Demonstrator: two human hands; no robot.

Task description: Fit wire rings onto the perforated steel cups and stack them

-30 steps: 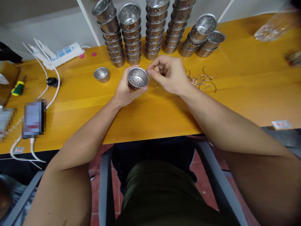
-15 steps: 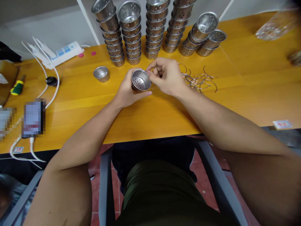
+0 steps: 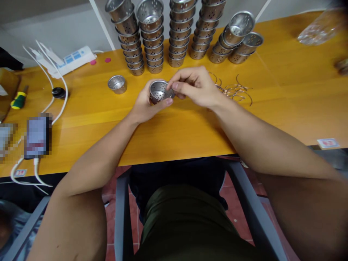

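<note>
1. Head camera looks down over a seated person's forearms onto an orange wooden table (image 3: pixel 174 130).
2. Left hand (image 3: pixel 144 105) wraps its fingers around a small perforated metal cup (image 3: pixel 158 91) and holds it just above the table, near the middle. The thumb lies along the cup's near side. The cup is tilted with its open mouth up and toward the right hand, which seems to keep the rim within easy reach.
3. Right hand (image 3: pixel 198 87) meets the cup's right rim with thumb and forefinger pinched narrow. Whether anything thin sits between them cannot be told.
4. Just right of that hand lies a loose heap of wire rings (image 3: pixel 235 90), seemingly kept close for picking.
5. Behind the hands stand tall stacks of matching cups (image 3: pixel 153 40), nested one inside another. A single cup (image 3: pixel 117 84) sits alone to the left.
6. Far left are a power strip (image 3: pixel 73 59), a white cable (image 3: pixel 58 98) and a screwdriver (image 3: pixel 19 101).
</note>
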